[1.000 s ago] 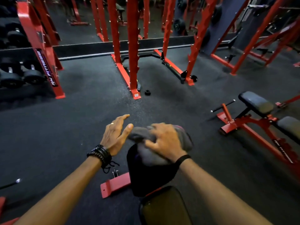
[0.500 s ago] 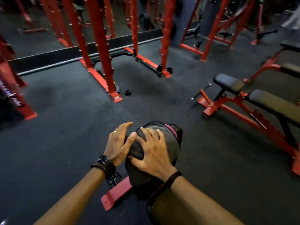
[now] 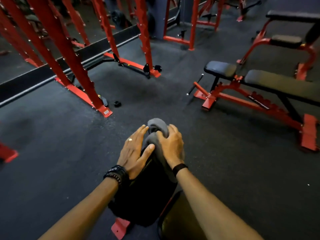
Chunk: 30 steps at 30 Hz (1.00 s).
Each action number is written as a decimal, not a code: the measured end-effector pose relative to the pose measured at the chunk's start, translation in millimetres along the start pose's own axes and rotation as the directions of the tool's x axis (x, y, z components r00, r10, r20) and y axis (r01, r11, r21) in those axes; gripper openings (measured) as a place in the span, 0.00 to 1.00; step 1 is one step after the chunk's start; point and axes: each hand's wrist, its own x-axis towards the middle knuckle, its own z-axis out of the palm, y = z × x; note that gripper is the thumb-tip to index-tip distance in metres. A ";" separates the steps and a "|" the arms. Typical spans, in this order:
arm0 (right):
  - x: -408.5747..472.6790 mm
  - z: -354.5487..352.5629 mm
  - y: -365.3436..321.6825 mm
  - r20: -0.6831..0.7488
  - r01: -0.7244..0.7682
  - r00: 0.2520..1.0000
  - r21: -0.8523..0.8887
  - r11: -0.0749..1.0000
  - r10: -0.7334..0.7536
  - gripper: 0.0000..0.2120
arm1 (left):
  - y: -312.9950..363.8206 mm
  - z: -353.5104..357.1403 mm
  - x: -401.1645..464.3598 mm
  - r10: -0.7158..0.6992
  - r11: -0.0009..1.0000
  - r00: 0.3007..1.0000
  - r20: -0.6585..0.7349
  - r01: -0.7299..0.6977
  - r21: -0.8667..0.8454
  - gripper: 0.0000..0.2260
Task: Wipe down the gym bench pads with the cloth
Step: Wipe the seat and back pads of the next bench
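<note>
At the far left stand the red rack uprights (image 3: 69, 54), bolted to the dark rubber floor (image 3: 52, 153), with a small black collar (image 3: 117, 103) lying beside the nearest foot.

Near centre, our left hand (image 3: 133, 153) lies flat against the left side of the seat pad (image 3: 145, 196), fingers straight, thumb reaching across to touch the cloth; it grips nothing. Just right of it, the grey cloth (image 3: 158, 129) is bunched over the far end of that pad, and our right hand (image 3: 172, 146) has its fingers curled over the cloth, pressing it down onto the pad. Nearer to us, the back pad (image 3: 176, 220) of the same bench shows only its edge.

To the right, well apart, a 2nd bench (image 3: 259, 87) waits with its pads, and a 3rd padded station (image 3: 290, 32) stands farther off.

We judge the job to be early: the cloth is working only the far tip of 1 pad, and whether the rest of that pad has been wiped we cannot tell. The back pad and the other benches look untouched.

Compared with 0.5 s ago, the cloth is gathered higher into a lump at the tip instead of lying spread over the pad, our right hand has slid farther away from us, and our view has swung right, bringing more of the benches in.
</note>
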 end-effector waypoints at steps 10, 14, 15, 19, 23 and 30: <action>-12.9 14.3 12.1 -0.067 -0.040 0.997 0.062 0.997 0.044 0.16 | 7.0 4.0 6.3 0.125 0.976 0.992 0.030 -0.128 0.175 0.34; 15.3 23.8 49.4 0.084 -0.244 0.970 0.315 0.917 0.229 0.17 | 8.9 4.9 6.0 0.128 0.961 0.989 0.072 -0.142 0.239 0.33; 19.4 24.5 63.4 0.111 -0.252 0.967 0.289 0.924 0.229 0.12 | 10.7 5.2 6.2 0.126 0.960 0.989 0.078 -0.142 0.243 0.32; 6.8 25.7 112.3 0.299 -0.387 0.908 0.339 0.858 0.292 0.16 | 10.3 5.4 5.6 0.132 0.949 0.984 0.119 -0.160 0.271 0.30; 11.7 16.9 92.7 0.267 -0.197 0.959 0.389 0.900 0.094 0.09 | 5.8 4.7 6.9 0.114 0.950 0.978 0.175 -0.159 0.269 0.31; -34.4 7.9 44.8 -0.082 0.142 0.988 0.099 0.985 -0.134 0.34 | 19.6 15.4 35.6 0.179 0.984 0.974 0.138 -0.180 -0.006 0.31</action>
